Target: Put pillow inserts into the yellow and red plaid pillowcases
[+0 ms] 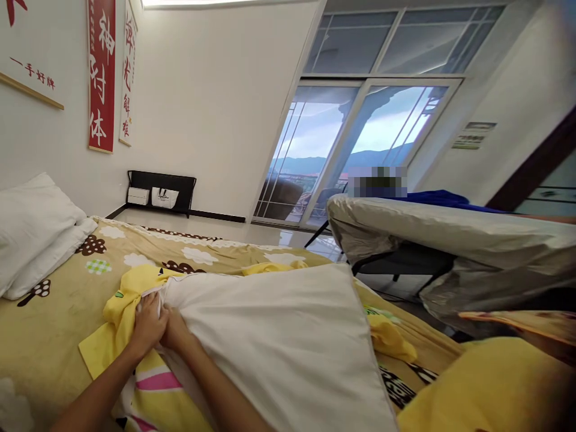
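Observation:
A white pillow (279,336) lies on the bed in front of me, partly over a yellow pillowcase (121,306) with pink stripes. My left hand (147,327) is closed on the pillow's near-left corner together with the yellow fabric. Right beside it, my right hand (176,331) grips the same corner, its fingers curled against the white cloth. Both forearms reach in from the bottom edge.
The bed (54,312) has a tan sheet with tree and cloud prints. Two white pillows (31,231) are stacked at the left. A second covered bed (450,234) stands at the right, with a person behind it. Glass doors (342,150) are at the back.

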The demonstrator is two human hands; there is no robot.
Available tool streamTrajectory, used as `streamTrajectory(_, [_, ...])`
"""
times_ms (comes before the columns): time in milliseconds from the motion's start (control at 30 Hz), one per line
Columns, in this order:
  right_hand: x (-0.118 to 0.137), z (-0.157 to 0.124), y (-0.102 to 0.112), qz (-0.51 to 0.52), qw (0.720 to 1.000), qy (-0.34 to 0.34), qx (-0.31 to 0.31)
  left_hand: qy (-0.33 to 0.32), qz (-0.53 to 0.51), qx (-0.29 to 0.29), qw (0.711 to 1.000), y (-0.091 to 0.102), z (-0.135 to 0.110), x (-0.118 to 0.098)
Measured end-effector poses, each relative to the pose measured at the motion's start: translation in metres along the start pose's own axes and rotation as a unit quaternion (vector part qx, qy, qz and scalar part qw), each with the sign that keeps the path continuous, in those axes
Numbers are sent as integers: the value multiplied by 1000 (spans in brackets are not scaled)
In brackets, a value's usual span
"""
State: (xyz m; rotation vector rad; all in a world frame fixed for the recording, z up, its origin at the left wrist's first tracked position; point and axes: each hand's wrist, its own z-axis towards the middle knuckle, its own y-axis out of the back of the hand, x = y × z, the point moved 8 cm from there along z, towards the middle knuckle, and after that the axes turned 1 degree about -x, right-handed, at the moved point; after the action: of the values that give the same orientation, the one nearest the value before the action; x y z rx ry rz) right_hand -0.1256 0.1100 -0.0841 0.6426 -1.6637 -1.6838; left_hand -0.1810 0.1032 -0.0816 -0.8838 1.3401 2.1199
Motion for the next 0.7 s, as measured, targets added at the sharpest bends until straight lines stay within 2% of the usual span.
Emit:
streamTrajectory(100, [-19,-8,30,25,995,61,79,-27,6,27,999,-3,-8,23])
streamTrajectory(167, [-47,-12,62,65,991,77,91,-34,35,38,998,-6,-13,34])
streamTrajectory(200, [-67,-12,79,72,994,48,61,-30,56,41,997,-8,-15,37])
streamTrajectory(267, [-112,-14,100,37,997,-71,-9,-17,89,42,995,-11,-18,37])
streamTrajectory(333, [-141,-22,94,-17,983,-180,-29,-13,112,40,993,-11,-20,28])
streamTrajectory(400, [-143,-27,68,-39,978,-206,-1,-27,143,57,988,-8,-21,13])
streamTrajectory(500, [-121,-27,40,-45,987,-153,0,-81,188,102,973,0,-17,-15])
streamTrajectory(533, [-113,-27,37,-49,990,-133,-5,-103,199,97,970,6,-12,-24])
streamTrajectory(600, [-98,-28,34,-53,994,-99,-5,-131,235,50,962,21,3,-35])
streamTrajectory(667, [-87,-31,35,-57,995,-78,3,-126,290,17,949,26,22,-34])
streamTrajectory(700, [-83,-34,35,-59,996,-70,8,-116,314,18,942,25,31,-30])
